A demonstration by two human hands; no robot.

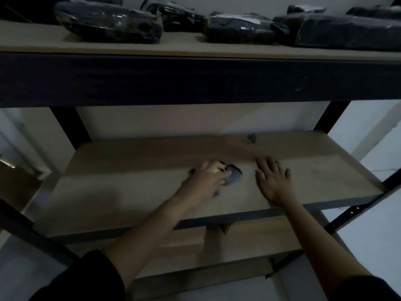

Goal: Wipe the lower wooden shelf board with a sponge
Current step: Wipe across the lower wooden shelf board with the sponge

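The wooden shelf board (pixel 130 192) runs across the middle of the view inside a dark metal rack. My left hand (pixel 206 177) lies on the board near its centre and grips a dark sponge (pixel 233 175) with a bit of yellow showing; the hand is motion-blurred. My right hand (pixel 273 181) rests flat on the board just right of the sponge, fingers spread and straight, holding nothing. A dark stain (pixel 251 139) marks the board near its back edge.
An upper shelf (pixel 65 45) above carries several dark plastic-wrapped packages (pixel 108 22). Another wooden board (pixel 238 253) sits below the wiped one. Black rack uprights (pixel 334 118) stand at the back corners, and a diagonal rail (pixel 358 211) crosses at the right.
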